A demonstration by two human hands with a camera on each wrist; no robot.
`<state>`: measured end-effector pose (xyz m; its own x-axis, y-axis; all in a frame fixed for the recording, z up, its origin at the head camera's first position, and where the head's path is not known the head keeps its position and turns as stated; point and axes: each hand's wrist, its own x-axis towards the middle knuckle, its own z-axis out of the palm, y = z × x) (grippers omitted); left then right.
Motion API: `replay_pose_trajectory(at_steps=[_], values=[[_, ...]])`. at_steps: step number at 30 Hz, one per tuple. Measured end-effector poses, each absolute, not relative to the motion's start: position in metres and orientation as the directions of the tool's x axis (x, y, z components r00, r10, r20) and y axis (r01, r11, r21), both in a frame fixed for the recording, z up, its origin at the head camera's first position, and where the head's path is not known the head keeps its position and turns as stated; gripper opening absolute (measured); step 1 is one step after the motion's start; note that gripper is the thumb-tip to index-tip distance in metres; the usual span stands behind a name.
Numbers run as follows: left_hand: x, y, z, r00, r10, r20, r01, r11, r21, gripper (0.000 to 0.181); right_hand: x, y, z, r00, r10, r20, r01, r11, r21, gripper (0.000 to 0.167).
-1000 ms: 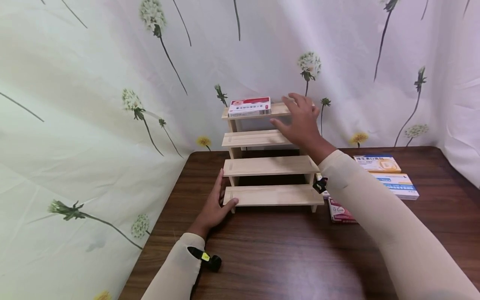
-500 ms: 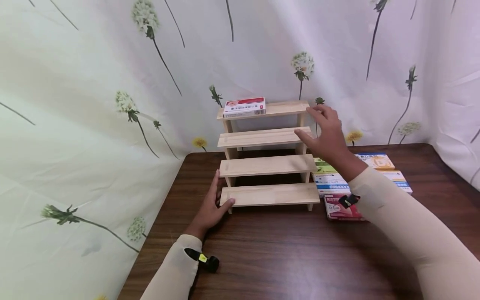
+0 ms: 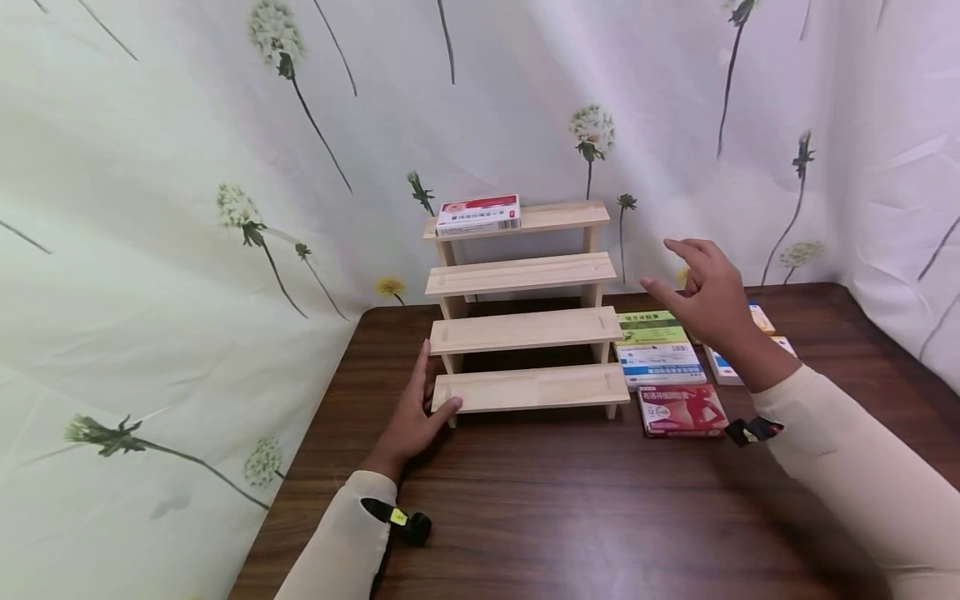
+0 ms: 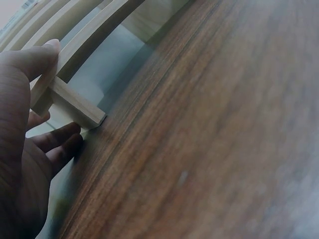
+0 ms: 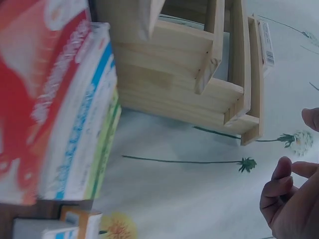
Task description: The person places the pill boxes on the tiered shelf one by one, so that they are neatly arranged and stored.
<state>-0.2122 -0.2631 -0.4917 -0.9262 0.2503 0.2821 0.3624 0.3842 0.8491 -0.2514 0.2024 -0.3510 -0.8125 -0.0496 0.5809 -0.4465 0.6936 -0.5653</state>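
Observation:
A stepped wooden rack [image 3: 525,332] with several boards stands on the dark table, a white and red medicine box [image 3: 477,217] lying on the left of its top board. My left hand [image 3: 408,425] holds the rack's lower left end. In the left wrist view, its thumb lies on the lowest board [image 4: 92,40] and other fingers reach round the end. Nothing is held in my right hand [image 3: 716,300], raised right of the rack with fingers loosely bent, thumb and index finger apart. Below it lie a green box [image 3: 651,327], a white and blue box [image 3: 660,365] and a red-pink box [image 3: 681,410].
Further right, partly behind my right forearm, lie another white and blue box [image 3: 722,367] and an orange and white box [image 3: 761,319]. A flower-print cloth [image 3: 510,100] hangs behind and beside the brown table [image 3: 510,492].
My right hand has moved right, away from the rack's top board, uncovering the boxes beside the rack. My left hand keeps its place on the rack. The head view has shifted slightly.

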Motion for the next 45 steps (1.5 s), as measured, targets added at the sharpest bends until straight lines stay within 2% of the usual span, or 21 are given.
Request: replay_pose_trajectory(at_steps=[7, 17, 23, 32, 38, 45], values=[[-0.213, -0.263, -0.492, -0.928, 0.250, 0.277, 0.358, 0.388, 0.849, 0.108, -0.236, 0.221, -0.363, -0.856, -0.051, 0.515, -0.382, 0.734, -0.562, 0.069], [-0.214, -0.265, -0.491, -0.928, 0.247, 0.278, 0.357, 0.382, 0.852, 0.108, -0.215, 0.244, -0.383, -0.921, -0.073, 0.382, -0.319, 0.703, -0.635, 0.069], [-0.215, -0.266, -0.493, -0.928, 0.251, 0.275, 0.358, 0.392, 0.847, 0.109, -0.204, 0.257, -0.398, -0.930, -0.098, 0.355, -0.311, 0.726, -0.613, 0.069], [-0.213, -0.264, -0.492, -0.932, 0.247, 0.265, 0.346, 0.385, 0.856, 0.110, -0.195, 0.277, -0.412, -0.975, -0.150, 0.162, -0.218, 0.771, -0.598, 0.076], [-0.212, -0.264, -0.493, -0.930, 0.251, 0.269, 0.351, 0.386, 0.853, 0.109, -0.197, 0.296, -0.424, -0.989, -0.100, 0.107, -0.145, 0.764, -0.629, 0.081], [-0.212, -0.263, -0.491, -0.930, 0.251, 0.269, 0.351, 0.387, 0.852, 0.109, -0.200, 0.314, -0.432, -0.993, -0.012, 0.122, -0.089, 0.757, -0.648, 0.084]])
